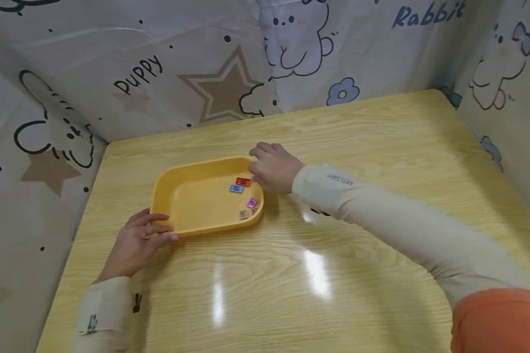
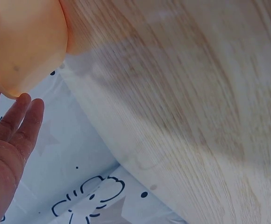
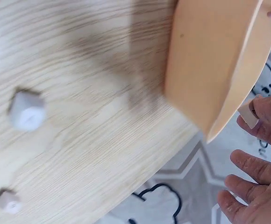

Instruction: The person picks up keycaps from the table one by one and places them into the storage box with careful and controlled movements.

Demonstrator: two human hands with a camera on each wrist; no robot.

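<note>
A yellow tray [image 1: 203,229] with raised walls stands on the table. My left hand [image 1: 139,240] holds its near left corner, fingers over the rim and thumb at the front edge. Over the tray's right end, my right hand [image 1: 276,169] pinches a small pale block [image 3: 250,114] between thumb and finger; the other fingers are spread. Inside the tray lie a red block [image 1: 243,182], a blue block [image 1: 236,188], a pink block [image 1: 252,202] and two small wood-coloured blocks [image 1: 243,214], with dark marks on top.
Two small whitish blocks [image 3: 27,111] lie on the wooden table [image 1: 357,294] in the right wrist view; my right arm hides them in the head view. Printed cloth walls [image 1: 159,29] border the table's back, left and right sides.
</note>
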